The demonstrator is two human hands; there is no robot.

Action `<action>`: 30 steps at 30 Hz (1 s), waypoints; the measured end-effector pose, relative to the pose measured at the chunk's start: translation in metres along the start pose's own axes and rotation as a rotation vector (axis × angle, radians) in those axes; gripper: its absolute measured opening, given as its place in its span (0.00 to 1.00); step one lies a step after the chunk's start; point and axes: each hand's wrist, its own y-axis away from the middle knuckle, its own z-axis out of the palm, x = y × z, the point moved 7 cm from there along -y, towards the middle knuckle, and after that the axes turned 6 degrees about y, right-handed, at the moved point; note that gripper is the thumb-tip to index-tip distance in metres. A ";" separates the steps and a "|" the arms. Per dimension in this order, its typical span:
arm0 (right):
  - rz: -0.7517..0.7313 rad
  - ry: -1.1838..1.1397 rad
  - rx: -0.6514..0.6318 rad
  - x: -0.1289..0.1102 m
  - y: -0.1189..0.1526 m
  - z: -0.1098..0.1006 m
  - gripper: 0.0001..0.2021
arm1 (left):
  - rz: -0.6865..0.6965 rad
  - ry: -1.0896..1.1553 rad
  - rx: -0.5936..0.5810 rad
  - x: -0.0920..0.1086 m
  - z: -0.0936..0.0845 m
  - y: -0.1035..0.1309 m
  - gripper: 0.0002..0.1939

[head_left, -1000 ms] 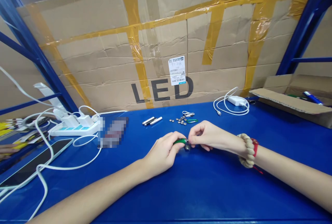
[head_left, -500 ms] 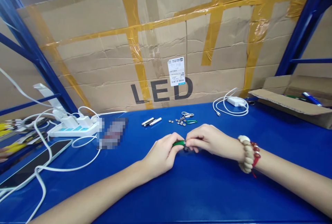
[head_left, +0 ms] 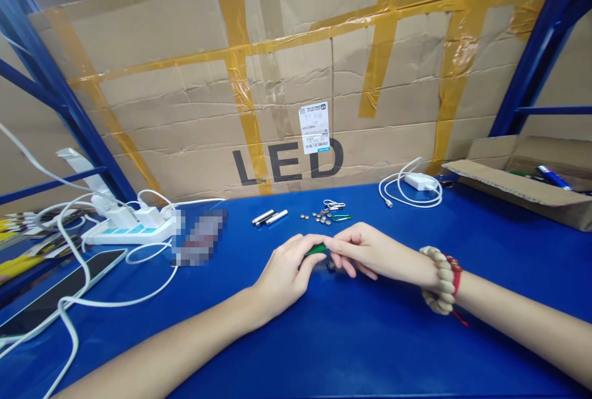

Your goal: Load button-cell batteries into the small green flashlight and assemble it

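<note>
My left hand (head_left: 289, 266) pinches a short green tube (head_left: 316, 250) between thumb and fingers, holding it low over the blue table. At the tube's right end, the thumb and index finger of my right hand (head_left: 356, 250) are closed on its tip, while the other fingers hang loosely curled. Under the right fingers is a small dark piece (head_left: 330, 267), partly hidden. Just beyond the hands are several button cells (head_left: 321, 217), a green carabiner clip (head_left: 341, 218), a white cord loop (head_left: 333, 205) and a few silver tubes (head_left: 276, 217).
A white cable with an adapter (head_left: 420, 182) is coiled at the back right, beside an open cardboard box (head_left: 522, 192). To the left are a power strip (head_left: 129, 235), loose white cables and a phone (head_left: 60, 291). A large cardboard sheet (head_left: 185, 115) stands behind the table (head_left: 370, 349).
My right fingers have shifted slightly left over the tube's end, and the right wrist has rolled, with the lower fingers spreading more. The left hand keeps its hold on the green tube.
</note>
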 end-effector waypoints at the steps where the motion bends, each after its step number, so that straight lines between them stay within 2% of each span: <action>1: 0.002 -0.002 -0.001 -0.001 0.000 0.000 0.24 | -0.008 -0.005 -0.001 0.000 0.000 0.000 0.09; 5: -0.017 0.133 0.046 -0.006 0.004 -0.008 0.23 | -0.040 0.019 0.006 0.004 -0.001 0.000 0.09; 9: -0.113 0.408 0.260 -0.019 0.009 -0.031 0.17 | -0.093 0.033 0.024 0.002 -0.002 0.000 0.09; 11: -0.184 0.484 0.366 -0.025 0.012 -0.040 0.15 | -0.141 0.024 0.040 -0.002 -0.003 0.000 0.10; 13: -0.260 0.524 0.415 -0.030 0.014 -0.043 0.15 | -0.177 0.021 0.044 -0.005 -0.004 0.000 0.10; 19: -0.410 0.569 0.459 -0.040 0.019 -0.040 0.12 | -0.178 0.003 0.032 -0.006 -0.003 0.001 0.10; 30: -0.402 0.552 0.362 -0.037 0.017 -0.033 0.15 | -0.174 0.022 -0.071 -0.004 0.002 0.000 0.10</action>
